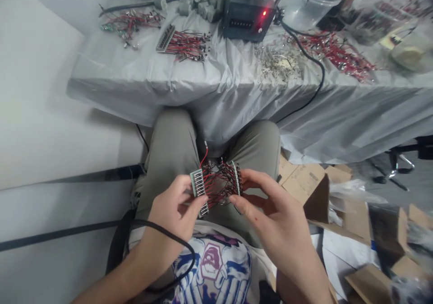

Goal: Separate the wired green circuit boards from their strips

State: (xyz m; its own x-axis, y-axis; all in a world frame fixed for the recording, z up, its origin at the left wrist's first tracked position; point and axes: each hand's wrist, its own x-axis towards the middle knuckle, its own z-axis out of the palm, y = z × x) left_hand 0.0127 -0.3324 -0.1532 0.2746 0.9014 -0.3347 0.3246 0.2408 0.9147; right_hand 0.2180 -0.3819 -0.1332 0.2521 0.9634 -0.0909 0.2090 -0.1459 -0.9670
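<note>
Above my lap, my left hand (177,204) pinches a green circuit board strip (198,184) with a row of silver contacts facing up. Opposite it, my right hand (267,209) grips a second circuit board strip (236,178) by its edge, turned nearly on its side. Red and black wires (216,184) fill the space between the two strips, their ends tangled together. One red wire (204,154) sticks up apart from the rest. Which wires belong to which strip cannot be made out.
On the covered table (111,74) lie a wired board (165,39), loose wires (135,22), red wires (341,56) and small metal parts (279,65). A black box (248,17) shows a red light. A black cable (162,230) crosses my left forearm. Cardboard boxes (316,195) cover the floor at right.
</note>
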